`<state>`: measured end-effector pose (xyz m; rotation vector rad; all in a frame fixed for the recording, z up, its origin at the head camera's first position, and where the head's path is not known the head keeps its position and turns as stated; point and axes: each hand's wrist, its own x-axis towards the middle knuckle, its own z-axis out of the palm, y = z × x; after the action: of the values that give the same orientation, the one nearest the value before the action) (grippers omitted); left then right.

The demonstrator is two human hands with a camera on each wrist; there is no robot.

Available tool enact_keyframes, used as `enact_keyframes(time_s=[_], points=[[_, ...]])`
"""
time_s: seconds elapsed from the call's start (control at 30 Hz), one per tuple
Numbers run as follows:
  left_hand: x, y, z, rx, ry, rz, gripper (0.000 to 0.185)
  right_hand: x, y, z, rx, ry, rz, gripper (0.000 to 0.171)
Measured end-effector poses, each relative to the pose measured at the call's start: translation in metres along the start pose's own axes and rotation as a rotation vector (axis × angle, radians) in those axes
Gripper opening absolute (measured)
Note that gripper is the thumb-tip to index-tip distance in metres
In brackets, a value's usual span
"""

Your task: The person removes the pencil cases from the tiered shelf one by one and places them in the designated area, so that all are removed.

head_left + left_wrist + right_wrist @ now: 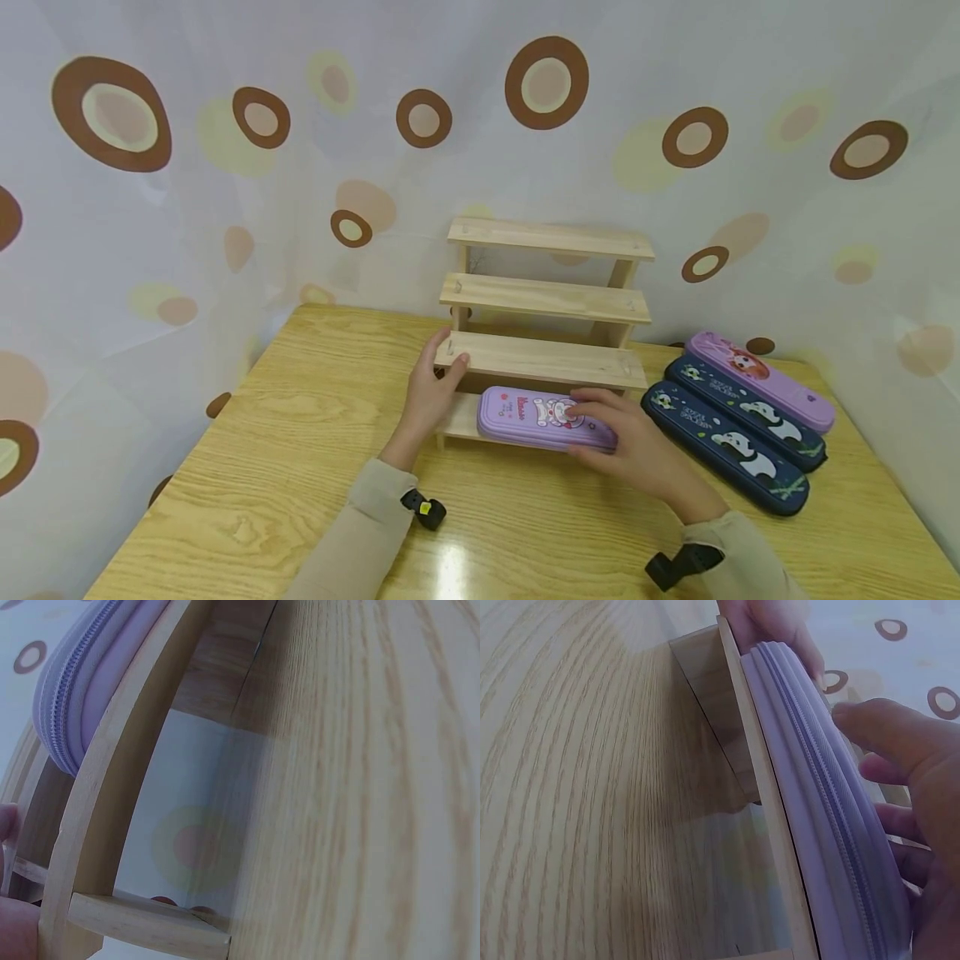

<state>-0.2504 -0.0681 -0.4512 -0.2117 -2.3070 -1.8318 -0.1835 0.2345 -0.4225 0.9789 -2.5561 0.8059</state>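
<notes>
A stepped wooden display rack stands on the table, with several tiers. On its lowest tier lies a purple pencil case with a cartoon print, its zipper side toward the front. My left hand grips the left end of the tier above, thumb on top. My right hand rests on the case's right part, fingers across its top and thumb near the front edge. In the right wrist view the right hand's fingers lie along the purple case without wrapping it.
Right of the rack lie two dark blue panda pencil cases and another purple case behind them, side by side at a slant. The wooden table meets a patterned cloth backdrop behind the rack.
</notes>
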Motion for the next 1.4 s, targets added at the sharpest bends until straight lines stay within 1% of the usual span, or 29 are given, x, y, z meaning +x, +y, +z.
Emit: enact_keyframes(time_s=[0.13, 0.27, 0.47, 0.6, 0.77, 0.97, 1.17, 1.4], points=[[0.000, -0.001, 0.000, 0.004, 0.001, -0.008, 0.058, 0.004, 0.000, 0.001, -0.008, -0.049, 0.008, 0.039], [0.000, -0.001, 0.000, 0.002, 0.001, -0.007, 0.058, 0.009, 0.000, 0.001, -0.016, -0.084, 0.012, 0.041], [0.000, -0.001, 0.000, -0.008, -0.003, 0.008, 0.059, 0.018, 0.001, 0.001, -0.020, -0.115, -0.019, 0.047], [0.000, -0.001, 0.001, -0.014, -0.010, 0.015, 0.060, 0.021, 0.001, 0.002, -0.028, -0.111, -0.033, 0.048], [0.000, 0.000, 0.000, -0.020, -0.011, 0.018, 0.061, 0.021, 0.000, 0.003, -0.019, -0.086, -0.035, 0.045], [0.001, 0.000, -0.001, -0.013, -0.010, 0.013, 0.059, 0.018, -0.004, 0.001, 0.000, -0.095, -0.009, 0.045], [0.001, 0.000, -0.001, -0.017, -0.009, 0.019, 0.061, 0.010, -0.009, -0.004, -0.005, -0.076, 0.026, 0.047], [0.000, 0.000, -0.002, -0.014, -0.014, 0.017, 0.061, -0.004, -0.011, -0.010, -0.022, -0.046, 0.068, 0.046]])
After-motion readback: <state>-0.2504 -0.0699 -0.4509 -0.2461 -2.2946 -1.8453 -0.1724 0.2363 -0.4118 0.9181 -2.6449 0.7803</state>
